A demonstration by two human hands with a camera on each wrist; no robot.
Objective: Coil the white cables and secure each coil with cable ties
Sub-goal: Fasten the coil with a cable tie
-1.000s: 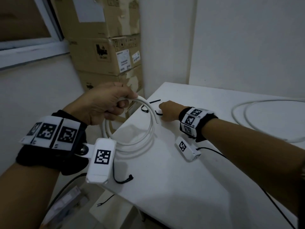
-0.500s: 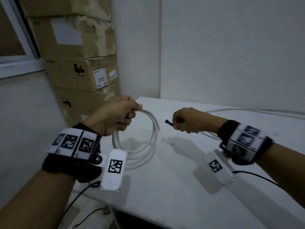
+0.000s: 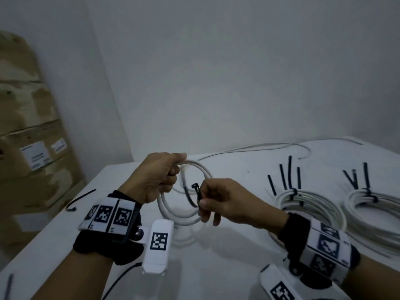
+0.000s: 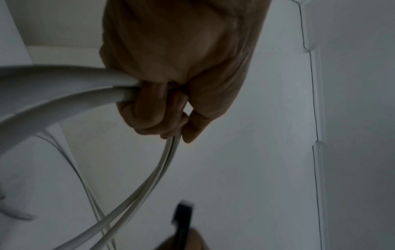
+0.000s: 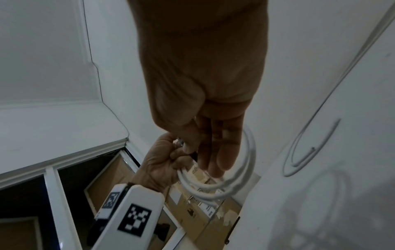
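Note:
My left hand (image 3: 161,176) grips a small coil of white cable (image 3: 184,217) above the white table (image 3: 216,267); in the left wrist view the fingers (image 4: 153,108) curl round two strands of the coil (image 4: 64,94). My right hand (image 3: 218,202) pinches a black cable tie (image 3: 197,192) between thumb and forefinger, held upright just right of the coil's middle. The tie's head (image 4: 182,213) shows at the bottom of the left wrist view. In the right wrist view the coil (image 5: 224,186) hangs below my right hand's fingers (image 5: 215,152); the tie is hidden there.
Two tied white coils (image 3: 307,204) (image 3: 376,213) lie at the right with black tie tails sticking up. A loose white cable (image 3: 270,146) runs along the table's back. One black tie (image 3: 80,198) lies near the left edge. Cardboard boxes (image 3: 32,148) stand at the left.
The view has swung to the right. My right hand has come back from the table's far left with a black tie and now holds it close to the coil in my left hand.

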